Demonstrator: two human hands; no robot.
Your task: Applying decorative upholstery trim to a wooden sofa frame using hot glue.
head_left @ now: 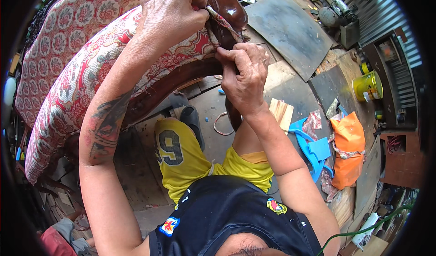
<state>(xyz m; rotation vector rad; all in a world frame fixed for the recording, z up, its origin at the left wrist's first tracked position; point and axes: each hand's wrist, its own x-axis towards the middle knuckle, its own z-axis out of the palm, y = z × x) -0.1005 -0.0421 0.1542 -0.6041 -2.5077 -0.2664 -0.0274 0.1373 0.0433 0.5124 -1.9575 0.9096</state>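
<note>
In front of me stands a piece of furniture with red and cream floral upholstery fabric (106, 58) over a curved seat. Its dark, glossy wooden frame (156, 95) runs below the fabric, and a rounded wooden arm (227, 6) rises at the top. My left hand (170, 17) is closed, its fingers pinching the fabric's edge beside that arm. Closer to me and to the right, my right hand (247, 72) is closed on the same loose edge, near the wood. The fingertips of both hands are partly hidden.
To the right lie an orange sheet-like bundle (349, 135), a blue plastic item (302, 142), fabric scraps and a light wood piece (281, 113). A dark board (290, 31) lies beyond, with a yellow bucket (368, 87) farther right. A green cord (381, 219) crosses the lower right.
</note>
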